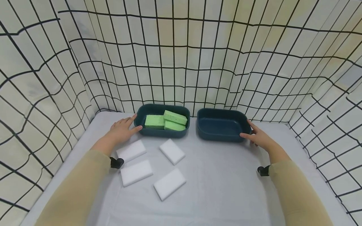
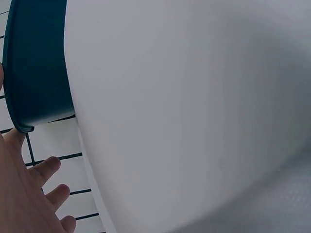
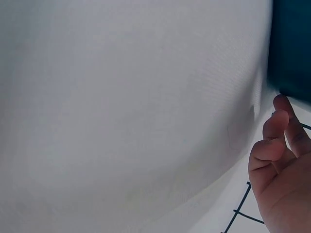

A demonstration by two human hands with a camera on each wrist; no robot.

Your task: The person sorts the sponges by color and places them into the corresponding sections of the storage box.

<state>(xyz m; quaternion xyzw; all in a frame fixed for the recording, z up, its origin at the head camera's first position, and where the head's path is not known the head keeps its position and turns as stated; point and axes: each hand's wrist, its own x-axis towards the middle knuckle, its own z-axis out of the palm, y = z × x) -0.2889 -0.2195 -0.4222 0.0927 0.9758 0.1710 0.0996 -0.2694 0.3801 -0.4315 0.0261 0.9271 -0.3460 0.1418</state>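
My left hand (image 1: 121, 129) is at the left end of a dark teal bin (image 1: 164, 134), its thumb and index finger touching the rim and the other fingers extended outside. Three light green sponges (image 1: 155, 121) lie inside this bin, one leaning on another. A second teal bin (image 1: 220, 137), with nothing visible inside, stands to the right. At that bin's right end, my right hand (image 1: 260, 138) touches the wall with thumb and index finger. The right wrist view shows its remaining fingers (image 3: 268, 149) loosely bent beside the bin. Neither wrist view shows the sponges.
Several white sponge blocks (image 1: 169, 184) lie flat on the white-covered table (image 1: 220, 188), in front of the left bin and near the left forearm. A black wire grid (image 1: 186, 47) rises behind the bins and along both sides.
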